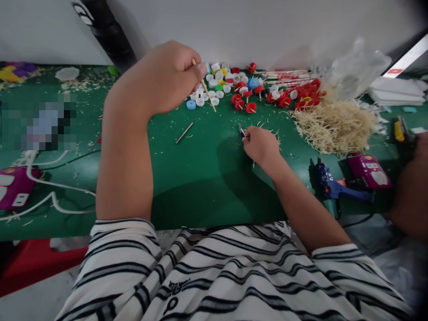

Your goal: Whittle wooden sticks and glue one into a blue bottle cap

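My left hand is raised above the green table and pinches a thin wooden stick that slants down to the right. My right hand rests on the table and holds a small dark blade tool by its handle, the tip pointing up and left. A short loose stick lies on the table between the hands. Behind them are several white, blue and yellow bottle caps and red caps on sticks.
A heap of pale wood shavings lies at the right. A blue glue gun and a purple device sit near the right front edge. White cables and another purple device are at left. Another person's arm shows at far right.
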`<state>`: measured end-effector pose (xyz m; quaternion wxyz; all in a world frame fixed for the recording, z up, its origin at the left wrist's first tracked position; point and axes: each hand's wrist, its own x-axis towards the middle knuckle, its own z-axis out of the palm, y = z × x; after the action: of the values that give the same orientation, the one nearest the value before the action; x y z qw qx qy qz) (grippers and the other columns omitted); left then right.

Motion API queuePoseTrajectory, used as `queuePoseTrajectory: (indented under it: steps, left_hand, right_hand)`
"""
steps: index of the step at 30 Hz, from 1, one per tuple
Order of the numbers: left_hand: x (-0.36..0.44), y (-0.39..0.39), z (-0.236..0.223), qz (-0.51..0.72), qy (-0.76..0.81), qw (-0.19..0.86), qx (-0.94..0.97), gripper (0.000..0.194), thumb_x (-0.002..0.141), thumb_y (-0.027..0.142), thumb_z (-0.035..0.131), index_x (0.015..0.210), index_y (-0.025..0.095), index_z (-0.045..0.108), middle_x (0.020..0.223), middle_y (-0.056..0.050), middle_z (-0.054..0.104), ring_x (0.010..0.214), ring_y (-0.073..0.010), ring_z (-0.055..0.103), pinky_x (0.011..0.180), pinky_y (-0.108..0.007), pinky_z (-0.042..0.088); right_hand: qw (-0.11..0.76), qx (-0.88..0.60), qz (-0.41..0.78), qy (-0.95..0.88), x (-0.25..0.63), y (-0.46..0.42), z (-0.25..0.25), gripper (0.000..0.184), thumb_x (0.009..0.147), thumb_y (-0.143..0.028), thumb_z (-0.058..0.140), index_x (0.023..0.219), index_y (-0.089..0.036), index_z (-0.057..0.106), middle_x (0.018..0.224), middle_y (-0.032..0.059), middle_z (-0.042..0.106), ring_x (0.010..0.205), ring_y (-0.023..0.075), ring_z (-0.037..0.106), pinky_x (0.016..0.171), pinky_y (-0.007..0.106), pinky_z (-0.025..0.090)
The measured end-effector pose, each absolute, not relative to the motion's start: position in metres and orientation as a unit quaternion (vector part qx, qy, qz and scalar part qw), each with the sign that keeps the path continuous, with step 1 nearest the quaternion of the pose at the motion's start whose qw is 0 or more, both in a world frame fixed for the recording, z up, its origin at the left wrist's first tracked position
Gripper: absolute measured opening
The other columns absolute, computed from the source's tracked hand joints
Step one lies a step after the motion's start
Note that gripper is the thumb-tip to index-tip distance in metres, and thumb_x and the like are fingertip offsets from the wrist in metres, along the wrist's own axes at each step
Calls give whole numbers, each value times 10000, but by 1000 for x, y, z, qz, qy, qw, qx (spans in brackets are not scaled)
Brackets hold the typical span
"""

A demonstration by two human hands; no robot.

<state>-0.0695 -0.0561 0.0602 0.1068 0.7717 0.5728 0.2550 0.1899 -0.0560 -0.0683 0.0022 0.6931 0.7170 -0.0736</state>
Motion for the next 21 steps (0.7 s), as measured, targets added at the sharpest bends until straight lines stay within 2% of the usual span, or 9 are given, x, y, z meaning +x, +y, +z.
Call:
queuePoseTrajectory:
  steps: [5, 12, 18, 21]
  left_hand:
    - [-65, -56, 62, 198, 586, 115, 778, 400, 1047, 445, 471, 748, 216, 606, 694, -9, 601, 600, -117, 461, 632, -346, 333]
    - [-63, -55, 59, 213, 579, 121, 778, 394, 1018, 416, 526, 665, 249, 574, 555, 11, 428, 543, -141, 354, 626, -395, 268]
    - [-62, -52, 58, 212, 574, 126, 781, 387, 1008, 437, 540, 669, 257, 587, 552, 8, 448, 530, -151, 368, 601, -407, 274]
    - [-62, -52, 57, 212, 571, 128, 783, 379, 1003, 431, 540, 671, 255, 585, 544, 9, 450, 527, -149, 376, 600, -405, 276]
  right_hand:
    - [-16, 705, -78, 705, 207, -58, -72, 297, 984, -224, 567, 1172, -197, 794, 1088, 145, 819, 905, 269, 703, 730, 365, 479]
    - [-30, 713, -62, 698, 229, -56, -72, 299, 946, -215, 583, 1145, -215, 807, 1040, 150, 816, 892, 298, 686, 702, 380, 451]
    - [-95, 640, -66, 759, 236, -91, -59, 289, 1008, -269, 597, 1216, -229, 794, 1223, 132, 799, 964, 292, 718, 723, 373, 469]
    - [-122, 593, -87, 791, 247, -121, -54, 277, 1026, -275, 584, 1170, -245, 819, 1213, 121, 790, 969, 275, 728, 781, 380, 516]
